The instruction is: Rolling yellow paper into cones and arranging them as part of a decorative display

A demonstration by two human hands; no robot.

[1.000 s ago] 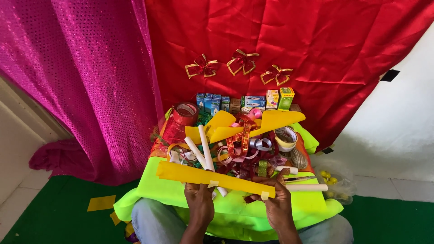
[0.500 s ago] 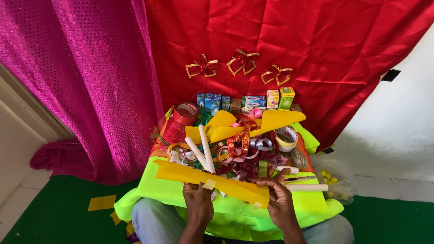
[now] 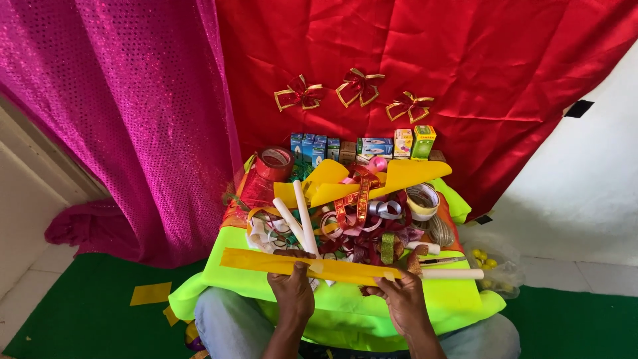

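At near edge of the lime-green cloth (image 3: 345,309), both hands — left hand (image 3: 293,292) & right hand (image 3: 403,300) — w/ fingers grasping a long yellow paper strip (image 3: 312,264), mid-handling; steady grip needed nxt.

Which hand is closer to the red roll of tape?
Left. The left hand grips the yellow paper strip almost straight below the red tape roll. The right hand holds the strip's other end, further across and away from the roll.

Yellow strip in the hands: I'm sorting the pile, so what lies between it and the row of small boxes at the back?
Head view: ribbon curls, white sticks and yellow sheets lie between the yellow strip and the boxes.
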